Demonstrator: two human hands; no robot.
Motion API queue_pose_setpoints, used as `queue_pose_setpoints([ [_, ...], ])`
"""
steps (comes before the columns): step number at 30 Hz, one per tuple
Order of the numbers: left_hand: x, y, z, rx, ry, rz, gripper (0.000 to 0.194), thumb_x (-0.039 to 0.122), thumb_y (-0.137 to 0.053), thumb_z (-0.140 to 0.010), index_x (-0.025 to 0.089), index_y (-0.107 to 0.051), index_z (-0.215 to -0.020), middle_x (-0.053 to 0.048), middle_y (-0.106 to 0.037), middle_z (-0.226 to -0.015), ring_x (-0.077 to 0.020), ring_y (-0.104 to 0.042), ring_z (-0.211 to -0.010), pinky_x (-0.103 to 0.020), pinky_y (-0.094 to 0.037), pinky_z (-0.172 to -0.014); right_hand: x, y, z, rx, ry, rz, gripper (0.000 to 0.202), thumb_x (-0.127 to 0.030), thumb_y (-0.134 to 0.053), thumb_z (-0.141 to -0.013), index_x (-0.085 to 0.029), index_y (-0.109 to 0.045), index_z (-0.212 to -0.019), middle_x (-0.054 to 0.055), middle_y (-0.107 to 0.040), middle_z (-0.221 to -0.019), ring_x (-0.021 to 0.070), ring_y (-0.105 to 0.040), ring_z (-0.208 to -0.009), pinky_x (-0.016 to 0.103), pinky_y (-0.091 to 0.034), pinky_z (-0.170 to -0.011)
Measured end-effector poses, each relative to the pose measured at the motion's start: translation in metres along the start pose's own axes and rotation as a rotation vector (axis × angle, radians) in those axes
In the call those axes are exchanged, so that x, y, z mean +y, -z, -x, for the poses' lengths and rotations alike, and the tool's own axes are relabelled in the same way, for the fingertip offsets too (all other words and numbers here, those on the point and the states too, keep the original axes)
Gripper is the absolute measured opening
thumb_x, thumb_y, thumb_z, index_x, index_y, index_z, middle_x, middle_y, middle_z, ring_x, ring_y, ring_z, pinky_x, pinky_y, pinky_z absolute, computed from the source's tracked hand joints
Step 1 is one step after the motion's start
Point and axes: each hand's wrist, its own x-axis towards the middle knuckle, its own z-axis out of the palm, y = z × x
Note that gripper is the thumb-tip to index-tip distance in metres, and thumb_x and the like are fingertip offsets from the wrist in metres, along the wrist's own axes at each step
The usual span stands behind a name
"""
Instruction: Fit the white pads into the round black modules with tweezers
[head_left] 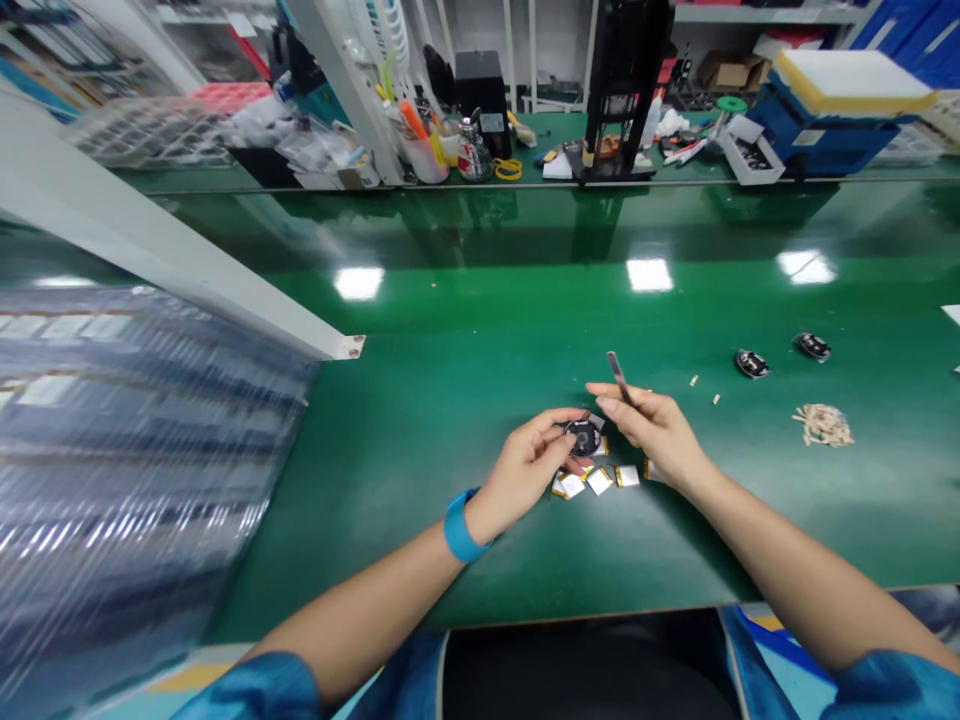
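Observation:
My left hand (534,455) pinches a small round black circuit board (583,437) between thumb and fingers, just above the green table. Close by on the right, my right hand (656,430) is closed around metal tweezers (617,372). Their flat end points up and away from me; the tips are hidden by the hand. Under and in front of the hands lie several small silver pouch batteries (599,481) with yellow edges, some partly covered by my fingers.
Two more round black boards (752,363) lie to the right, beyond a heap of small beige pieces (823,425). A white post (225,260) stands on the left, beside plastic-wrapped trays (135,480). Along the back are a cup of tools (424,150) and a blue box (825,130).

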Motion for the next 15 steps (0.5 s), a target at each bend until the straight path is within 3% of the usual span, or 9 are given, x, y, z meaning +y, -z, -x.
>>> queue_pose_setpoints([
  [6,-0.001,0.000,-0.001,0.005,-0.017,-0.060,0.027,0.024,-0.057,-0.087,0.012,-0.055,-0.112,-0.002,-0.067,-0.078,-0.0106,-0.065,-0.062,-0.018,-0.051,-0.057,0.002,-0.005,0.004,-0.008,0.249,0.247,0.022,-0.045,-0.071,-0.082,-0.024,-0.078,-0.087,0.003,-0.063,-0.073,0.0147,-0.057,-0.067,0.027,-0.046,-0.060],
  [11,0.001,0.003,-0.004,0.029,-0.042,-0.049,0.025,0.023,-0.058,-0.085,0.011,-0.056,-0.107,-0.004,-0.067,-0.085,-0.0101,-0.066,-0.061,-0.020,-0.054,-0.061,0.002,-0.003,0.010,0.001,0.351,0.318,0.014,-0.035,-0.070,-0.086,-0.026,-0.077,-0.094,0.004,-0.068,-0.087,0.0163,-0.063,-0.077,0.028,-0.052,-0.067],
  [15,0.002,0.004,-0.004,0.027,-0.046,-0.047,0.024,0.020,-0.057,-0.083,0.011,-0.057,-0.105,-0.003,-0.067,-0.082,-0.0109,-0.066,-0.061,-0.020,-0.055,-0.059,0.002,-0.003,0.012,-0.064,0.363,0.360,0.014,-0.032,-0.067,-0.089,-0.027,-0.077,-0.098,0.004,-0.068,-0.092,0.0164,-0.063,-0.082,0.029,-0.053,-0.072],
])
